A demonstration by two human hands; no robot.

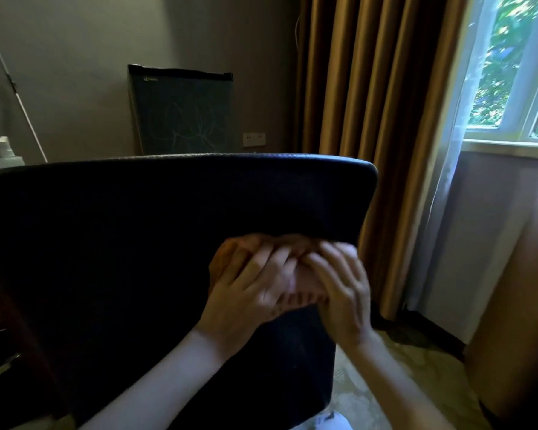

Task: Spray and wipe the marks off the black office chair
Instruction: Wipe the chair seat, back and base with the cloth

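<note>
Together, left hand (249, 290), right hand (343, 293), cloth (227, 259) against chair (137, 228), logo (146, 78) unreadable

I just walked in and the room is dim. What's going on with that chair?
A person behind the black chair is pressing an orange cloth against its backrest, near the right edge. The left hand and right hand both lie on the cloth with fingers spread. A white bottle sits beyond the chair at the left, untouched.
</note>
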